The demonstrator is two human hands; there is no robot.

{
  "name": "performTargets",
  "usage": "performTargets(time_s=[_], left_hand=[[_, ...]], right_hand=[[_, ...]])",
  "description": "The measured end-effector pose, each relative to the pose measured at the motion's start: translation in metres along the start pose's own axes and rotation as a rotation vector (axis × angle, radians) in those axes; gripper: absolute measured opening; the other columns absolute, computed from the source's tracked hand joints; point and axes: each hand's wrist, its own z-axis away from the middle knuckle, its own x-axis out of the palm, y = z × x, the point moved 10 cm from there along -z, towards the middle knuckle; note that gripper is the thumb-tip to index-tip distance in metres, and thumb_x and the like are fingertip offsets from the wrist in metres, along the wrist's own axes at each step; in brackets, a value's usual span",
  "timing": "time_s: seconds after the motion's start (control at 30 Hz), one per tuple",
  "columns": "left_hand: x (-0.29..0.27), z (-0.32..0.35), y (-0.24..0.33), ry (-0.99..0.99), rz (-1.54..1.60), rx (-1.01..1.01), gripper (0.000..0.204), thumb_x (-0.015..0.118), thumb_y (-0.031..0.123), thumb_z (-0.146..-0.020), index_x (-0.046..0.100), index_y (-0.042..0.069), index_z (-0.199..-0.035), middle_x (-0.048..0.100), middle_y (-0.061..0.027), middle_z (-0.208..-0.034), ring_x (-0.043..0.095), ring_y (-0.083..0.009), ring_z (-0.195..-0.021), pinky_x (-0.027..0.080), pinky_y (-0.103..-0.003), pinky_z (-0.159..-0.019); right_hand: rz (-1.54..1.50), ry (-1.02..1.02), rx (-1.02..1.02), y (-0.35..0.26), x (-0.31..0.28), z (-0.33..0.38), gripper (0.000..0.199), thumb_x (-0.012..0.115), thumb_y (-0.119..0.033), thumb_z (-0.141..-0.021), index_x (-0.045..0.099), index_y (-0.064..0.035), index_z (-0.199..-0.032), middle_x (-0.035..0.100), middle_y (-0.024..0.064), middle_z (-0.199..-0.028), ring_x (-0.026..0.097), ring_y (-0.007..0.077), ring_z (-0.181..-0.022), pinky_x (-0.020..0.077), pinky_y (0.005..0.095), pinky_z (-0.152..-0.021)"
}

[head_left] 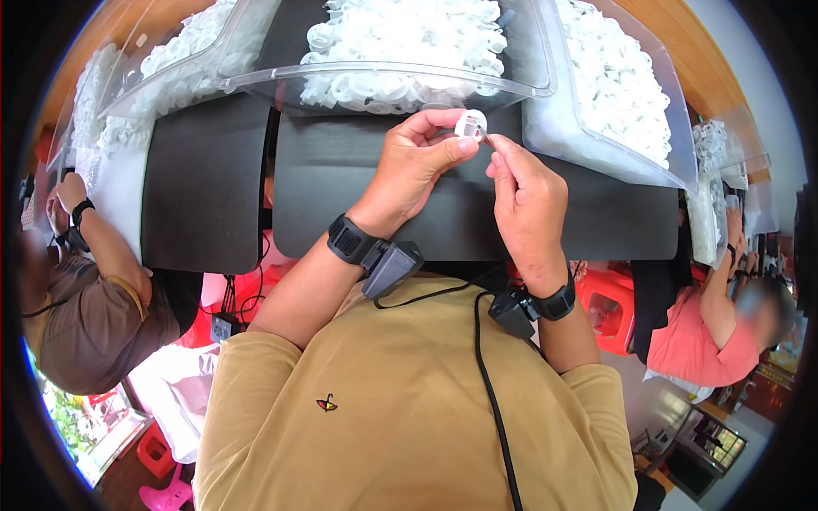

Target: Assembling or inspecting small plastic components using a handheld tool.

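Note:
Above the dark table [341, 162], my left hand [405, 166] pinches a small white plastic ring-shaped part [471, 125] between thumb and fingers. The ring is held up in front of the bins, its round opening partly in view. From the right, my right hand [530, 200] meets its edge, with thumb and fingertips pressed together. Something thin and dark shows at those fingertips, too small to name. Both wrists wear black straps with grey box-shaped devices.
Clear plastic bins [383, 72] of white parts line the far side, with another bin [596, 145] at the right. A black cable [490, 392] runs down my shirt. Co-workers sit at both sides, one in a brown shirt [94, 319], one in a pink shirt [703, 341]. Red stools [607, 311] stand below.

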Motion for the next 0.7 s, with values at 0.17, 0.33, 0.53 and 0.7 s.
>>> performTargets(time_s=[0.17,0.33,0.53,0.7], left_hand=[[-0.005,-0.001,-0.002,0.026,-0.005,0.017,0.032,0.069,-0.002,-0.08,0.059,-0.002,-0.11,0.065,-0.0106,-0.103,0.063,-0.0138,-0.092,0.054,-0.026,-0.082],[-0.004,0.0,0.001,0.03,-0.033,0.035,0.031,0.069,-0.002,-0.08,0.059,-0.003,-0.109,0.065,-0.0106,-0.102,0.063,-0.0138,-0.092,0.054,-0.026,-0.081],[-0.004,-0.002,0.001,0.027,-0.026,0.051,0.031,0.07,-0.002,-0.079,0.059,-0.003,-0.108,0.065,-0.011,-0.101,0.063,-0.0141,-0.091,0.053,-0.027,-0.081],[-0.007,-0.003,0.004,0.048,-0.1,0.089,0.03,0.071,-0.003,-0.078,0.061,-0.003,-0.107,0.066,-0.0096,-0.1,0.063,-0.0123,-0.089,0.053,-0.026,-0.081]], right_hand=[[0.169,-0.001,-0.092,-0.012,0.002,0.002,0.021,0.057,-0.003,-0.083,0.063,-0.0061,-0.103,0.064,0.0118,-0.081,0.063,0.0303,-0.068,0.0489,0.0365,-0.056],[0.124,-0.03,-0.067,-0.004,0.004,-0.001,0.017,0.056,-0.004,-0.085,0.064,-0.0053,-0.099,0.063,0.0119,-0.076,0.063,0.03,-0.066,0.0488,0.036,-0.056],[-0.132,-0.103,0.12,0.008,0.011,-0.002,0.014,0.056,-0.005,-0.085,0.065,-0.0042,-0.096,0.063,0.0131,-0.075,0.063,0.0307,-0.065,0.0492,0.0371,-0.058],[0.007,-0.054,0.011,0.003,0.013,0.0,0.015,0.056,-0.005,-0.085,0.064,-0.0052,-0.098,0.064,0.0135,-0.078,0.064,0.0307,-0.067,0.0494,0.0379,-0.058]])
